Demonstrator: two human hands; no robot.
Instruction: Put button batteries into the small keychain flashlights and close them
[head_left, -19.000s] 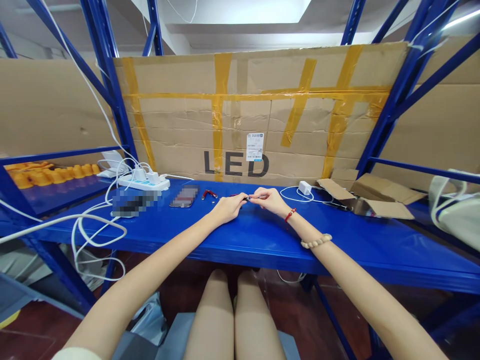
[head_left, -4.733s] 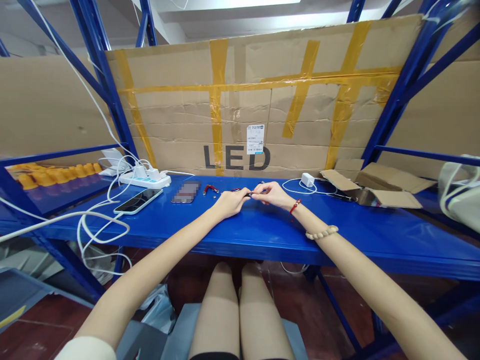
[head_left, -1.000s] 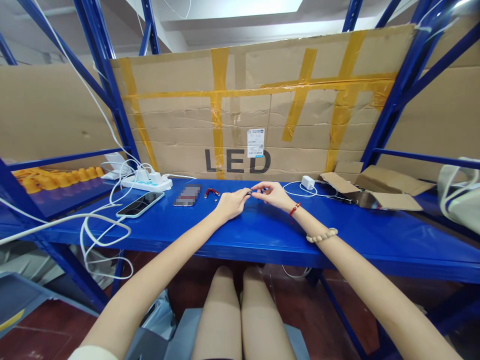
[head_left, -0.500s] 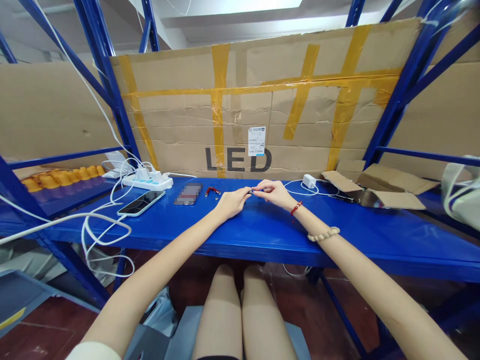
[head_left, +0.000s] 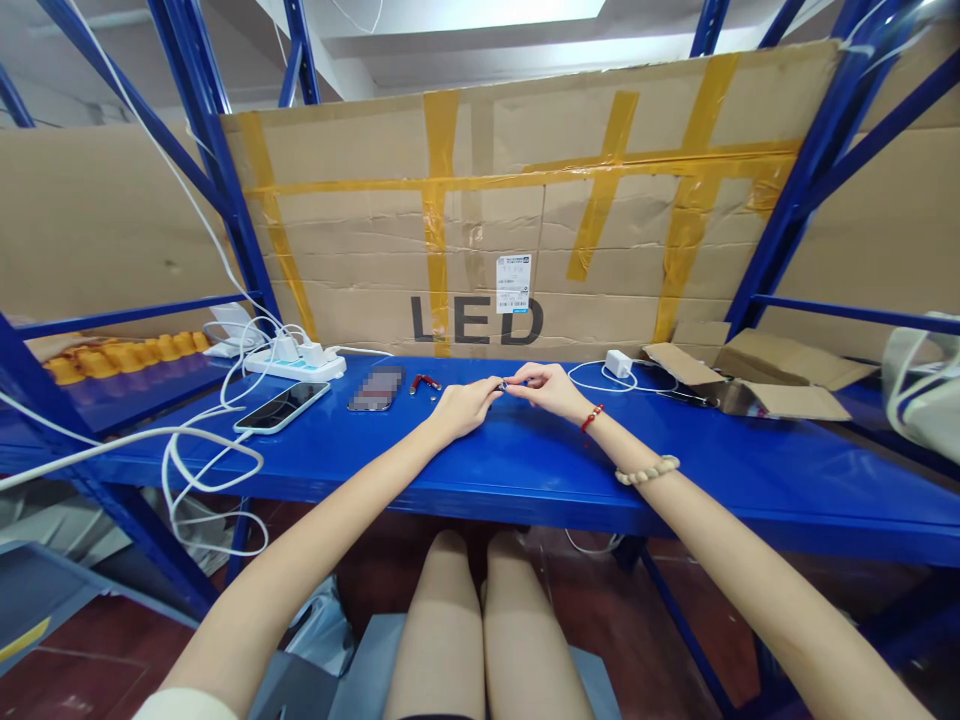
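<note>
My left hand (head_left: 466, 408) and my right hand (head_left: 549, 389) meet over the middle of the blue table (head_left: 517, 450). The fingers of both are pinched around a small dark item (head_left: 503, 386) between the fingertips, too small to make out. To the left of my left hand lie a small red item (head_left: 426, 382) with dark parts and a tiny piece near it. Further left rest a dark phone-like slab (head_left: 376, 388) and a phone (head_left: 283, 407) with a light rim.
A white power strip (head_left: 295, 362) with tangled cables is at the back left. At the back right are a white charger (head_left: 619, 363) with its cable and an opened cardboard box (head_left: 780, 375). A large cardboard sheet (head_left: 345, 250) stands behind the table, between blue posts.
My right hand's fingers have shifted very slightly at the small item. My left hand has hardly moved.
</note>
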